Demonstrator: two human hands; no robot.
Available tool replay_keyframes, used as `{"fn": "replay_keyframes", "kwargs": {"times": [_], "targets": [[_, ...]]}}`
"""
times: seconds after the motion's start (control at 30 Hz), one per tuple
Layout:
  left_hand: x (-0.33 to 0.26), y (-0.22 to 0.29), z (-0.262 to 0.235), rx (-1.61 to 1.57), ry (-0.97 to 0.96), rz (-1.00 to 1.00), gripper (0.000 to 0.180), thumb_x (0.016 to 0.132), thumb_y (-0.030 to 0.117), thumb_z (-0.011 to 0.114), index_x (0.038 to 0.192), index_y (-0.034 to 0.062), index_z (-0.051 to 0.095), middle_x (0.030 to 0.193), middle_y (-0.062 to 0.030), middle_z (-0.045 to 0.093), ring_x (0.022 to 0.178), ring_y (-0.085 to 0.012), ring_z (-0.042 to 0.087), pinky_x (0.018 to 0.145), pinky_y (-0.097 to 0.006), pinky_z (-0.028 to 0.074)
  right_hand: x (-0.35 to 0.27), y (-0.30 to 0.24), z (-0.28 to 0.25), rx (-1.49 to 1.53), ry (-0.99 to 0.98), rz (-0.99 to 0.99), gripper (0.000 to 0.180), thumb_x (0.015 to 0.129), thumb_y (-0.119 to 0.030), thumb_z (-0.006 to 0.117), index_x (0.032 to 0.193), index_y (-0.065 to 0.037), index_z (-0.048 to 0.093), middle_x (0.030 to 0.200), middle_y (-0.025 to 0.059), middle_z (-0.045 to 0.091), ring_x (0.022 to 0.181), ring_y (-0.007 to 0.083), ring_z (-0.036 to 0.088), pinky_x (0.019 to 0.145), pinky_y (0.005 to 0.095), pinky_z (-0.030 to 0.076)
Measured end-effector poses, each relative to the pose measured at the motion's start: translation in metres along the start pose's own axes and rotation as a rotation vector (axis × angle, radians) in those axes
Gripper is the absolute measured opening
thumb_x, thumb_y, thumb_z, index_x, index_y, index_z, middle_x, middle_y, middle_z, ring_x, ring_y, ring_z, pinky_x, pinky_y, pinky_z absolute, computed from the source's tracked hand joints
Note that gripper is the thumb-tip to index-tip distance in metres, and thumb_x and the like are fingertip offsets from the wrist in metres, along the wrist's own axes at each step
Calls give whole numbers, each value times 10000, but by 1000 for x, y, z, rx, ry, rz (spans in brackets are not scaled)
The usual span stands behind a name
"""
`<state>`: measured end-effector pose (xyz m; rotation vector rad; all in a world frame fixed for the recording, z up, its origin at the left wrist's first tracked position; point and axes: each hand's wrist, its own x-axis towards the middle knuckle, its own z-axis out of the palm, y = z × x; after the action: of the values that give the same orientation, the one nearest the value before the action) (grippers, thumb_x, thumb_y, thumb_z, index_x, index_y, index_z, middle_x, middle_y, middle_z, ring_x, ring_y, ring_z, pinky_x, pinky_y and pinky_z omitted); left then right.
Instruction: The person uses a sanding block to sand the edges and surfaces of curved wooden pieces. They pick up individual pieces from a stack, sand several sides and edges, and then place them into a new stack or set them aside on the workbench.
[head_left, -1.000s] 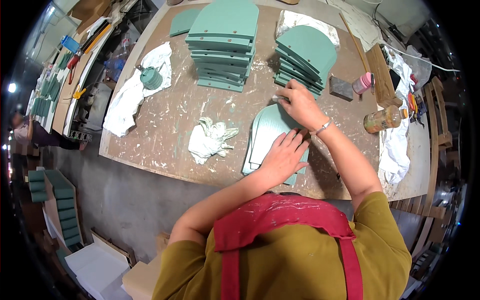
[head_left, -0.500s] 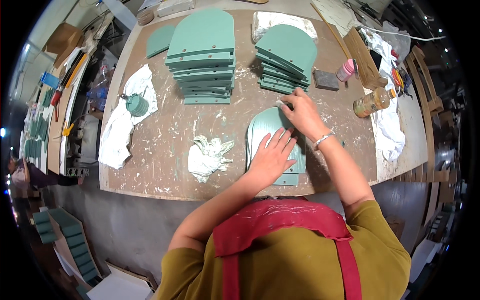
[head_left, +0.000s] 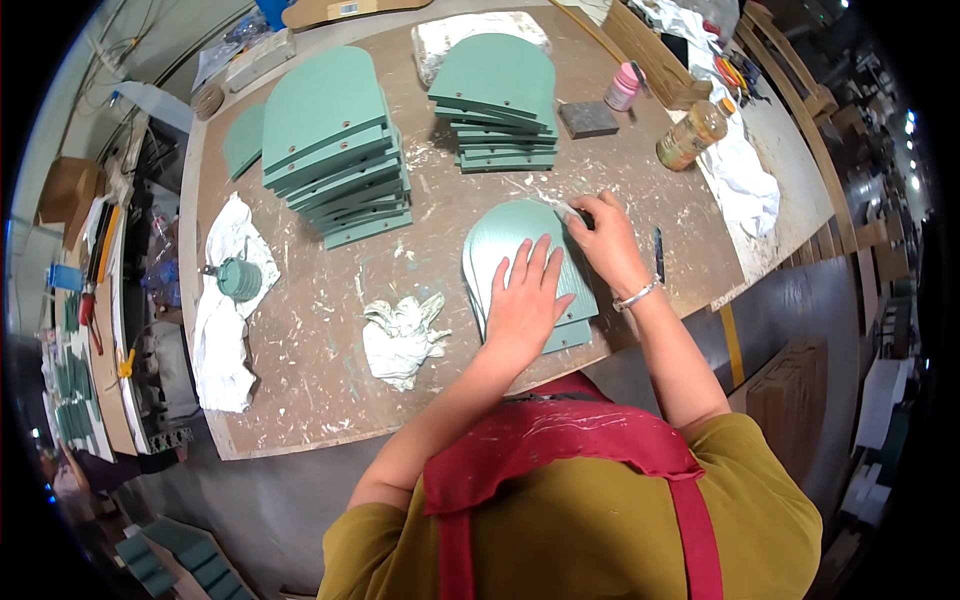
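My left hand (head_left: 528, 298) lies flat, fingers spread, on the uppermost of a few arched green panels (head_left: 500, 233) near the table's front edge. The top panel looks shiny and faintly ridged; the ones beneath show at its left and front edges. My right hand (head_left: 612, 240) is closed around a small tool (head_left: 577, 213) with a thin pale tip, held at the panel's upper right edge. Its grip is mostly hidden by the fingers, so its exact kind is unclear. A crumpled white cloth (head_left: 402, 340) rests left of my left hand.
Two stacks of green panels, a tall left one (head_left: 325, 110) and a right one (head_left: 495, 75), stand farther back. A grey block (head_left: 588, 120), pink bottle (head_left: 625, 88) and amber bottle (head_left: 692, 137) are at right. A green jar (head_left: 238, 279) sits on white cloth at left.
The whole view has turned and shifted. My right hand with the small tool has moved nearer along the panel's right edge. My left hand stays flat on the panel.
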<state>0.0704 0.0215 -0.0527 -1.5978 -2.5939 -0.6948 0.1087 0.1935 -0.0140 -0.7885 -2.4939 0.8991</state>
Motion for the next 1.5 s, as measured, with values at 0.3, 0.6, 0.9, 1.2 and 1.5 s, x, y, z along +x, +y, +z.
{"fn": "replay_keyframes", "kwargs": {"times": [0.3,0.6,0.9,1.2,1.5], "targets": [[26,-31,-30,-183,-17,-7,660,901,256,677,1453,17,407,1530,-186,369,1413,-398,346,1144,-502,289,-28,34,-34,259,-73,-23,322,926,-144,647,1212,2,643,1087,164,598,1023,309,612,901,357,482],[33,-51,-14,83,-73,99,631,944,322,609,1462,23,409,1560,-158,355,1429,-354,346,1152,-483,281,-4,56,-25,283,-245,-339,398,871,-22,637,1268,-27,622,1161,131,585,1054,285,591,923,338,479],[32,-51,-15,106,-74,75,616,961,338,580,1463,24,411,1567,-143,350,1436,-334,337,1153,-478,280,-74,65,-68,313,-492,-264,393,878,-25,627,1272,-37,617,1166,134,583,1082,307,592,938,344,472],[33,-48,-16,114,-87,80,619,966,331,574,1482,41,391,1573,-133,346,1440,-334,330,1155,-479,265,-11,58,-35,339,-293,-356,387,867,-29,630,1253,-6,619,1157,141,593,1072,309,598,951,356,478],[30,-51,-15,106,-32,83,612,966,351,573,1467,37,412,1570,-150,346,1436,-330,337,1152,-480,269,-116,58,-66,262,-369,-273,407,864,-24,645,1271,-38,635,1143,140,601,1024,299,611,890,343,494]]}}
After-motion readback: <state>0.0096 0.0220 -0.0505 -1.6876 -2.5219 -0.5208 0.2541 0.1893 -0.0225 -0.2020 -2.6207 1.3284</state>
